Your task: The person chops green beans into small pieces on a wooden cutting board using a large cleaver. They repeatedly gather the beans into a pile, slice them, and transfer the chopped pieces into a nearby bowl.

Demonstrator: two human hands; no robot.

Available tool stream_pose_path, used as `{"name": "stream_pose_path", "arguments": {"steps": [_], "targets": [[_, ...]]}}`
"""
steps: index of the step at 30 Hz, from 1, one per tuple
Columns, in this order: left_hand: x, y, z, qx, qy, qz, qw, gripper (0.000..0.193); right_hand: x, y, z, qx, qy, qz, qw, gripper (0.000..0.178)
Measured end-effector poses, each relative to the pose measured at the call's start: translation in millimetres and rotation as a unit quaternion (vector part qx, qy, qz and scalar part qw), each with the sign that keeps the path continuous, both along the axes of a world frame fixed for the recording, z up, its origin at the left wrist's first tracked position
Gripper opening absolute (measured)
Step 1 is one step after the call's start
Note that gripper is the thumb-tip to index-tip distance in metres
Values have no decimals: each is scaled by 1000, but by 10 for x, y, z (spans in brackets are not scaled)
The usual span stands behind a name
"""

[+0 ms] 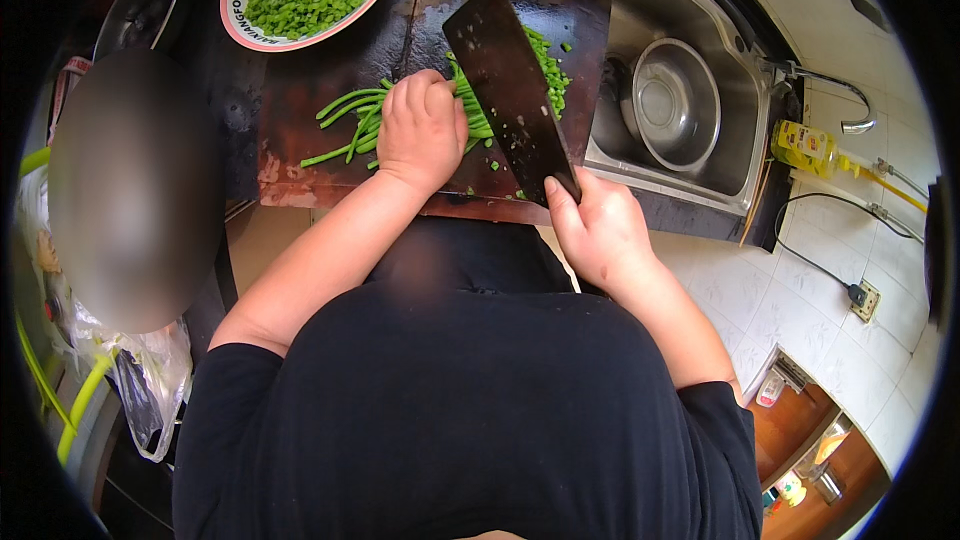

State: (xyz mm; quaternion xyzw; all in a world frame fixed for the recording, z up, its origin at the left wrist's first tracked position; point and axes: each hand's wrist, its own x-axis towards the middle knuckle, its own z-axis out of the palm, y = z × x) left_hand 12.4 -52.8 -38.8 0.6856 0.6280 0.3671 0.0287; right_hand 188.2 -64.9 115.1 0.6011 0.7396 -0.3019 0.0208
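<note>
A bunch of long green beans (350, 116) lies across the dark reddish-brown cutting board (290, 180). My left hand (422, 130) is closed over the bunch, fingers curled down onto it. In my right hand (600, 225) is a cleaver (510, 90), gripped at its handle. Its broad dark blade, with small bits stuck to it, slants up and to the left, just right of my left hand. Chopped green beans (548, 70) are heaped on the board behind and right of the blade, partly hidden by it.
A white plate with a pink rim (233, 15) holds many chopped green beans at the back left. At right is a steel sink (740, 140) with a metal bowl (677, 105) in it. A faucet (850, 105) and yellow bottle (803, 147) stand beyond. A dark pan (140, 0) is far left.
</note>
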Motion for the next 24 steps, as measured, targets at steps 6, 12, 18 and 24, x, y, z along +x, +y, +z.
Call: {"name": "stream_pose_path", "arguments": {"steps": [6, 12, 18, 24], "targets": [[-27, -2, -14, 1, 4, -12, 1000, 25, -115, 82, 32, -33, -37, 14, 999, 27], [-23, 31, 11, 5, 0, -30, 1000, 24, -383, 325, -350, -14, -44, -8, 999, 32], [-32, 10, 6, 17, -3, -18, 1000, 25, -37, 245, -495, -6, 63, -54, 997, 32], [-13, 3, -40, 31, -14, -7, 999, 25, 36, 17, -75, -12, 26, -14, 999, 26]]}}
